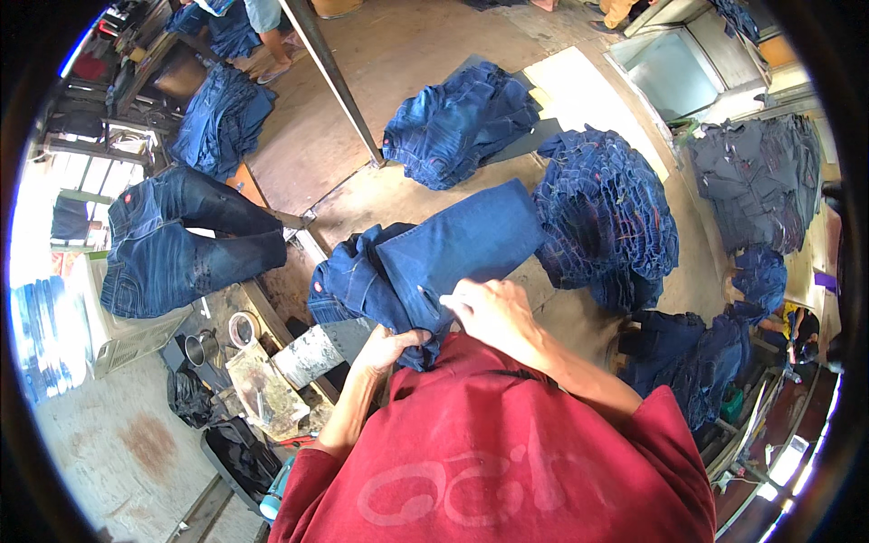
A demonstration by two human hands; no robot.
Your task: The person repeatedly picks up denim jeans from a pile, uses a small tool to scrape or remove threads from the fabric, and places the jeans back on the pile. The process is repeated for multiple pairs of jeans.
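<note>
While our left hand (pixel 385 350) clasps the near end of the blue garment (pixel 475 240) before us, our right hand (pixel 493 310) curls above it, how tightly or on what we cannot tell, and beyond, a denim heap (pixel 453 127) lies near a dark sheet's (pixel 525 141) right corner.

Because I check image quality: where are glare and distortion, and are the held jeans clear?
Head view: strong light whitens the far left and a patch of floor; head view: edges curve near the dark round rim; head view: the held jeans look readable, without strong blur.
</note>
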